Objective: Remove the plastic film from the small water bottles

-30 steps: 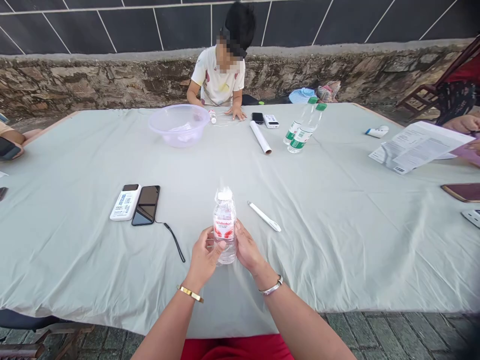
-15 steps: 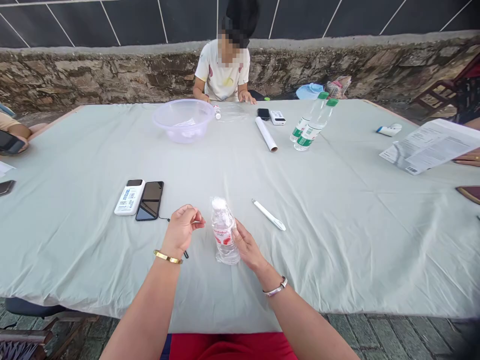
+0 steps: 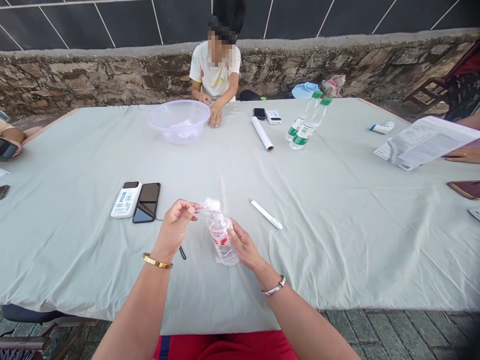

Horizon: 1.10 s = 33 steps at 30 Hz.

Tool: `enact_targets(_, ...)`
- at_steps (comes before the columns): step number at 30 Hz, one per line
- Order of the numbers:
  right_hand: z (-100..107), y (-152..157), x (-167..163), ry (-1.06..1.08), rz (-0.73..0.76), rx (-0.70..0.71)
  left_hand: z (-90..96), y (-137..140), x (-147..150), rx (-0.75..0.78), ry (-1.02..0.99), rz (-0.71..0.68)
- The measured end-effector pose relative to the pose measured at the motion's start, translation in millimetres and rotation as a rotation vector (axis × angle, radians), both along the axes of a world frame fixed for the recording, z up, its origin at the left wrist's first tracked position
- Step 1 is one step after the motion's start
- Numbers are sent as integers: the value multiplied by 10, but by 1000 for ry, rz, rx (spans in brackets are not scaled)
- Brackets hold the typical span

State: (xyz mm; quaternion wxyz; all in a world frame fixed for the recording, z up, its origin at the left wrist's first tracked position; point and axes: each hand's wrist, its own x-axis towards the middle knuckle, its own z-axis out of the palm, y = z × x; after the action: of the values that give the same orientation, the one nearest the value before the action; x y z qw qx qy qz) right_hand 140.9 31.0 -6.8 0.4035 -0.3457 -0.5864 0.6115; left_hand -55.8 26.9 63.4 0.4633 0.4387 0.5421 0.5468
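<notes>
A clear water bottle (image 3: 222, 245) with a red-and-white label stands on the table in front of me, tilted slightly left. Crinkled clear plastic wrap (image 3: 213, 205) covers its top and sides. My right hand (image 3: 243, 245) grips the bottle's right side. Beside the bottle top, my left hand (image 3: 182, 217) pinches a stretch of the wrap between thumb and fingers, drawn out to the left. To the right lies a white utility knife (image 3: 266, 214). Left of my hands are a black phone (image 3: 146, 202) and a white power bank (image 3: 126, 200).
Across the table a person (image 3: 215, 75) rests a hand beside a purple basin (image 3: 179, 122). A white roll (image 3: 262, 134) lies near two green-capped bottles (image 3: 305, 125). Papers (image 3: 423, 145) are held at the right; another person's hand with a phone (image 3: 7, 148) shows at the left edge.
My left hand has closed on the wrap by the bottle top and pulled it left. The bottle now leans left. The person opposite has moved a hand toward the basin.
</notes>
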Motion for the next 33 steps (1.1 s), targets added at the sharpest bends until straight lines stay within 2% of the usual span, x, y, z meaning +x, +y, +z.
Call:
enact_targets(4, 47, -7, -8, 6, 26, 31, -48, 11, 29, 86, 19, 101)
enact_targets(9, 46, -28, -24, -94, 41, 70, -44, 19, 57, 141, 270, 299)
enact_targets(12, -14, -60, -90, -211, -91, 167, -135, -24, 109, 92, 30, 388)
enact_targets(14, -67, -102, -152, -311, -207, 235, -239, -91, 192, -46, -174, 296)
enact_targets(17, -126, -179, -223, -419, -334, 314, -385, -198, 343, -194, -278, 74)
enact_targets(21, -74, -185, -230, -379, -377, 353, -479, -239, 433, -125, -313, 58)
enact_targets(25, 161, -8, -237, -282, -442, 276, -509, -230, 395, -69, -327, -20)
enact_targets(29, 404, 148, -278, -257, -424, 256, -521, -251, 362, -81, -295, -44)
enact_targets(33, 499, 156, -261, -226, -443, 209, -522, -253, 364, -75, -289, -41)
